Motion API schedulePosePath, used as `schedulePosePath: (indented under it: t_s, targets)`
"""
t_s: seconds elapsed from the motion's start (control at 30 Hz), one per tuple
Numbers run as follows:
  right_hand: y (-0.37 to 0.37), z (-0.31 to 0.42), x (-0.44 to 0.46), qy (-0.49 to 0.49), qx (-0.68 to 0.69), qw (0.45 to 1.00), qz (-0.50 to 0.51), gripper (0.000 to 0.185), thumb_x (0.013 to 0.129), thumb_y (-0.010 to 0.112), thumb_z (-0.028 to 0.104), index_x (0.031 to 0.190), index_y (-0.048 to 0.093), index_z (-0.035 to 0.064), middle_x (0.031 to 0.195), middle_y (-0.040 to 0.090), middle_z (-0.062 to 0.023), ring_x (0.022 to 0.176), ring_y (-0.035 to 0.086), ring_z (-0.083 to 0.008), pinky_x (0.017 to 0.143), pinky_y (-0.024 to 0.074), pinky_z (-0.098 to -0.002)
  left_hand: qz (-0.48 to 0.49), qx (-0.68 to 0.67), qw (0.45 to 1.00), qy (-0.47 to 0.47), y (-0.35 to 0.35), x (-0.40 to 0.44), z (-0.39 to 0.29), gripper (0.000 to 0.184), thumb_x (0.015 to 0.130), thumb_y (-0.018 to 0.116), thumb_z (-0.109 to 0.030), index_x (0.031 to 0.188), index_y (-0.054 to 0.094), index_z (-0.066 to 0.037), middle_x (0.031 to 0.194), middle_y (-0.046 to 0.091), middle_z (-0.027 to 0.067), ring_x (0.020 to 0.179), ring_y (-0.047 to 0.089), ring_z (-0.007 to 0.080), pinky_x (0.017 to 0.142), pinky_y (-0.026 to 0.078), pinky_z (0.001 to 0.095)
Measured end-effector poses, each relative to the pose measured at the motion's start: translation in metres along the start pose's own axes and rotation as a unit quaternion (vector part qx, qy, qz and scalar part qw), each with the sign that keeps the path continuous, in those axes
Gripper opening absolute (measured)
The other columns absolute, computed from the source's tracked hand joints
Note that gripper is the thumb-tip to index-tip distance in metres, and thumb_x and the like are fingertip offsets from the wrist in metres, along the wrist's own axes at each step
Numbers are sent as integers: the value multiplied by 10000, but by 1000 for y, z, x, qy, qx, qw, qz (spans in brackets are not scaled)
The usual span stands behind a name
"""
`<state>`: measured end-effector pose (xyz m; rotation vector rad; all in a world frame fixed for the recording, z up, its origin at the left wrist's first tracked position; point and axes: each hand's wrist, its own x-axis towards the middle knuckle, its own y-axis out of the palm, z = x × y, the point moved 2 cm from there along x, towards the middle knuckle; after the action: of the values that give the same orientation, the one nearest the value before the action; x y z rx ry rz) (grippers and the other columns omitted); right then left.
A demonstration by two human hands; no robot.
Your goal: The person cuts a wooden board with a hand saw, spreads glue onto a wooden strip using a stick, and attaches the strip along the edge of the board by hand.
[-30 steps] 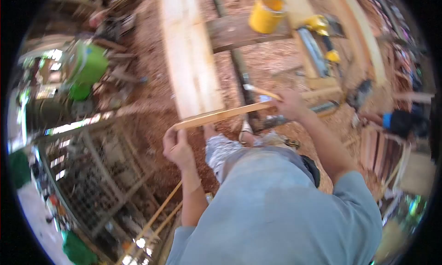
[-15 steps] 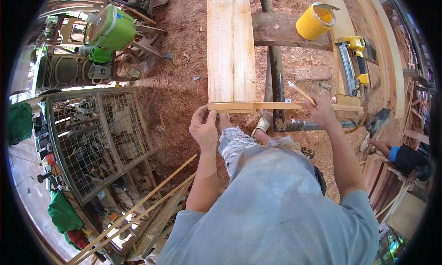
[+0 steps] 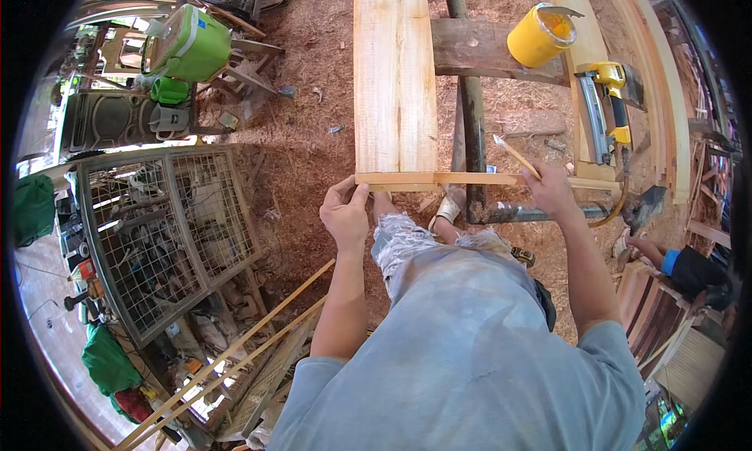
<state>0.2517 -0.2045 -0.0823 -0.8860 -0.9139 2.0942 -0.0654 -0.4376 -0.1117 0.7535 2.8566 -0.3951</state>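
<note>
A thin wooden strip (image 3: pixel 474 178) runs crosswise against the near end of a wide pale plank (image 3: pixel 395 83). My left hand (image 3: pixel 345 210) pinches the strip's left end between thumb and fingers, right at the plank's corner. Farther along, my right hand (image 3: pixel 552 191) is closed at the strip's right part and also grips a slim wooden-handled brush (image 3: pixel 517 156). The brush's whitish tip points up and left, away from the strip. How the right fingers share the strip and the brush is partly hidden.
A yellow bucket (image 3: pixel 540 36) and a yellow nail gun (image 3: pixel 608 106) rest at the right on timber. A dark metal pipe (image 3: pixel 473 130) stands beside the plank. Left are a wire-mesh cabinet (image 3: pixel 168 239) and a green cooler (image 3: pixel 192 44). Another person's leg (image 3: pixel 648 251) shows at right.
The strip's left part has tipped slightly, showing more of its broad face at the plank's end. Both hands keep their grips, and the view has shifted a little.
</note>
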Motion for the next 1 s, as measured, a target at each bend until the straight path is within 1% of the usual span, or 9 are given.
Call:
schedulePosePath:
  t_s: [0.23,0.3,0.37,0.5,0.57,0.77,0.83,0.9,1.0]
  targets:
    - [-5,7,1,13,-5,1000,23,253,953,612,287,976,684,46,824,667,-210,825,647,-412,745,488,-501,34,-41,998,-15,-8,12,17,221,844,741,41,1046,680,108,998,731,143,891,697,164,819,576,296]
    - [1,-8,2,30,-22,999,6,256,953,616,294,967,686,49,827,669,-208,823,647,-408,743,487,-501,61,19,997,32,-11,18,13,211,824,746,64,1021,688,113,979,730,131,874,695,163,806,573,289]
    - [8,-21,6,-78,-29,994,-65,261,950,622,310,974,690,60,835,684,-189,856,653,-412,770,489,-513,97,27,995,25,-13,21,4,185,810,747,79,986,700,111,953,731,127,855,692,165,793,570,284]
    - [-29,9,1,10,85,990,-112,299,945,615,306,1119,638,64,889,690,-210,913,650,-440,812,488,-533,141,162,976,40,-23,37,4,244,735,826,5,952,729,60,888,735,104,765,672,135,706,549,278]
    - [-53,17,4,97,72,974,-193,382,946,586,291,1210,520,21,962,675,-258,966,638,-476,851,488,-546,157,250,946,132,-27,47,-1,301,676,861,-49,932,723,27,844,722,76,741,661,155,701,535,300]
    - [-132,25,21,119,-43,954,-272,259,947,527,215,1103,501,11,979,656,-285,982,629,-475,886,472,-542,221,170,919,278,-21,72,0,384,525,904,-88,801,644,-26,1202,658,143,1113,603,287,944,480,399]
    - [-158,45,28,125,-126,962,-206,237,901,526,127,1101,540,0,986,676,-264,980,652,-454,874,498,-542,248,114,910,313,-10,86,-9,381,500,908,-94,743,620,-32,1289,626,156,1198,569,332,994,460,441]
    - [-180,80,27,163,-149,956,-192,205,902,541,139,1060,588,17,997,692,-242,1003,666,-420,867,513,-527,326,246,791,455,-5,83,-39,394,480,910,-119,651,565,-33,1393,576,149,1317,486,412,1067,395,537]
    - [-196,112,25,205,-162,951,-165,231,903,556,146,1082,627,17,1030,705,-227,1013,684,-387,875,531,-500,396,284,751,445,0,90,-48,363,532,892,-150,626,565,-25,1475,527,120,1418,401,419,1135,298,611]
